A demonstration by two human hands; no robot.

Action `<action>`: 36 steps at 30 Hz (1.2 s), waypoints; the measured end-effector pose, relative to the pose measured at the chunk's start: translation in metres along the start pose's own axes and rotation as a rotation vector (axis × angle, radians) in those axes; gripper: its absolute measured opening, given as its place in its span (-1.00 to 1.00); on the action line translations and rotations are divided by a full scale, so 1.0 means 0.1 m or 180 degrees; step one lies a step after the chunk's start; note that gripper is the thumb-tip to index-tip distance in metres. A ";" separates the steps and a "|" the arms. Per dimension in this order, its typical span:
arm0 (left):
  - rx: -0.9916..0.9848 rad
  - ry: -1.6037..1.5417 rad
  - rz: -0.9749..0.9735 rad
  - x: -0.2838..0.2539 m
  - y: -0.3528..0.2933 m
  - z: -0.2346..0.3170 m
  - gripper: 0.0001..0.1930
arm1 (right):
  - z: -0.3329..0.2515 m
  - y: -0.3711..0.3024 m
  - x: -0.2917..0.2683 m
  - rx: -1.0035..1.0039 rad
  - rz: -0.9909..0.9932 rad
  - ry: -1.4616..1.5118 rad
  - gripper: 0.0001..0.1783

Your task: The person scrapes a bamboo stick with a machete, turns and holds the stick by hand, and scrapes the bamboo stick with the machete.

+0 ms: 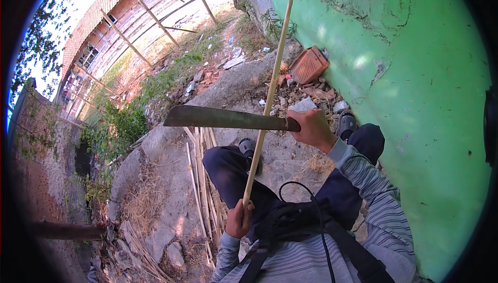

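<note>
Stick (270, 88) upright between knees, lower end in left hand (238, 219); blade (225, 118) in right hand (313, 127) crosses stick, pointing left; split strips (202, 179) on ground left of legs; wall (415, 101) at right; tile (308, 65) at wall foot behind feet

Bamboo stick (270, 88) top cut off by upper edge; machete (223, 118) handle hidden inside right hand (311, 127) grip.

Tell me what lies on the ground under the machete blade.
Under the machete, split bamboo strips lie on cracked concrete beside the person's knee. The strips' near ends disappear behind the left hand and leg.
</note>
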State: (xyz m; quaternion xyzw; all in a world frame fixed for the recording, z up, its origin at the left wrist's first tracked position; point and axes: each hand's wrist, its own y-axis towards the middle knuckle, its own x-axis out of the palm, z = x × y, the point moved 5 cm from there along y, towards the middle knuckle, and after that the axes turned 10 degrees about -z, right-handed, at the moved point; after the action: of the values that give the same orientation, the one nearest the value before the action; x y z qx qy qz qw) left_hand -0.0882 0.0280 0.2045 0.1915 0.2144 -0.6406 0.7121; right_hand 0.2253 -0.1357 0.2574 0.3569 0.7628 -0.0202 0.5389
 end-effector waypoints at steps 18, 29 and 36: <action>0.0163 0.0341 0.0135 -0.02 -0.07 -0.09 -0.90 | 0.18 0.13 -0.12 -0.0310 0.0189 -0.0403 -0.73; 0.0031 0.0437 0.0035 -0.03 -0.17 -0.18 -0.89 | 0.64 0.28 -0.28 0.0137 0.0710 -0.0730 -0.80; 0.0266 0.0440 0.0228 -0.05 -0.41 -0.22 -0.93 | 1.06 0.56 -0.71 0.0504 0.0913 -0.0263 -0.79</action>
State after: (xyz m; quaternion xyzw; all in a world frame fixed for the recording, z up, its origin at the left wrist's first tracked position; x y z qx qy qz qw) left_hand -0.1306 0.0395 0.1889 0.2723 0.2291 -0.6084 0.7094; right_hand 0.3545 -0.1758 0.2920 0.5023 0.6773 -0.0178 0.5373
